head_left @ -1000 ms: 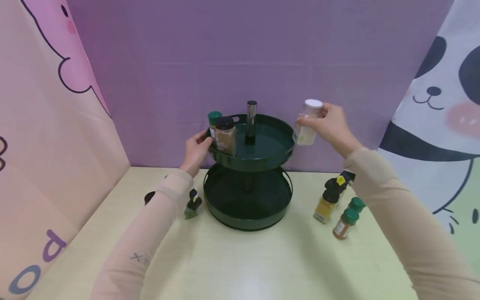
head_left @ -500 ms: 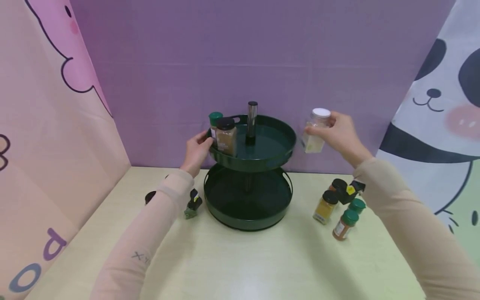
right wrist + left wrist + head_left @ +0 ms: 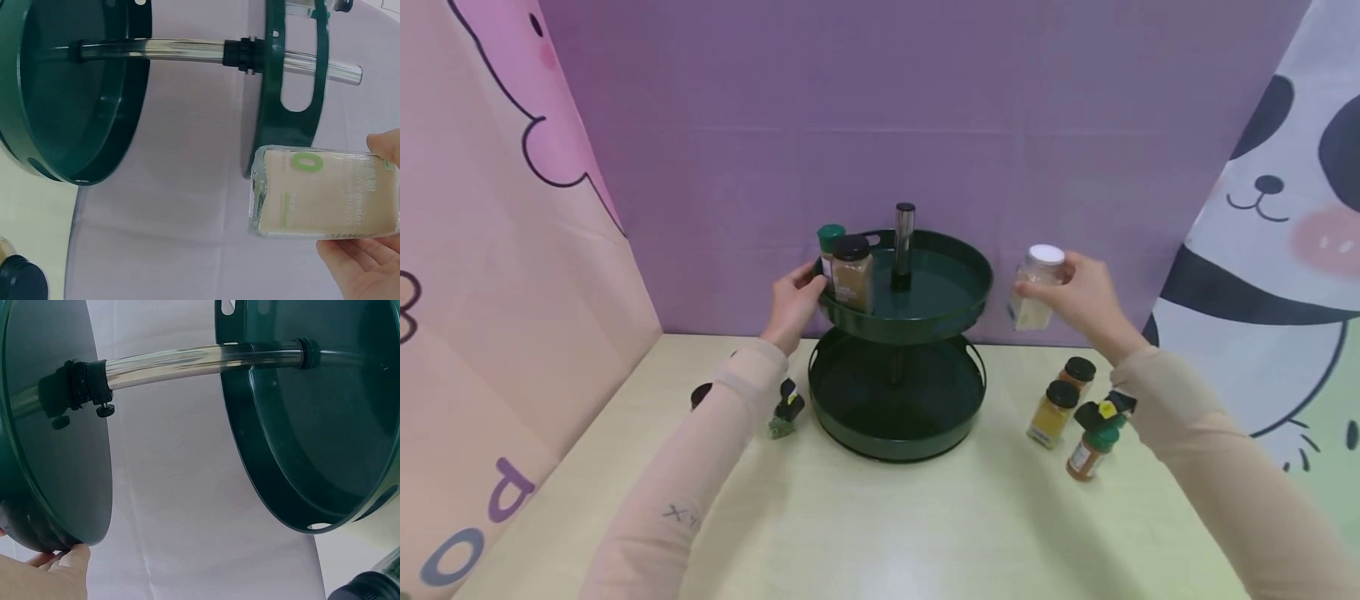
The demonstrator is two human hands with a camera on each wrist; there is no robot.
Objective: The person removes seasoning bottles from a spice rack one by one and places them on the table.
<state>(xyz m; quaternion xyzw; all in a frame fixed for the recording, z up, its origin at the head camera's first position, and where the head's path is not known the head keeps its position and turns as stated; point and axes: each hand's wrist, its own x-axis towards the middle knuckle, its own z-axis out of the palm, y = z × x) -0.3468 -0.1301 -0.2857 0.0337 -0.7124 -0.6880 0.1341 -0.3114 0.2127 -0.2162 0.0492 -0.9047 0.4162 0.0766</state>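
A dark green two-tier round rack (image 3: 901,392) stands at the back of the table, with a steel post (image 3: 903,242) through its middle. My left hand (image 3: 792,302) grips the left rim of the upper tray (image 3: 955,315), fingertips (image 3: 62,562) under its edge. Two spice jars sit on that tray: a brown one with a black lid (image 3: 852,272) and a green-lidded one (image 3: 829,243). My right hand (image 3: 1078,293) holds a clear white-lidded jar of pale powder (image 3: 1034,287) in the air, right of the upper tray. The right wrist view shows this jar (image 3: 322,192) beside the tray rim.
Three spice jars stand right of the rack: yellow with a black lid (image 3: 1051,414), another black-lidded one (image 3: 1078,372), orange-brown (image 3: 1084,457) partly behind my wrist camera. A small jar of green herbs (image 3: 784,412) and a dark lid (image 3: 700,394) lie left. Fabric backdrops enclose the table.
My right hand has carried the white-lidded jar down and to the right, away from the upper tray's rim. The left hand stays on the tray's left edge.
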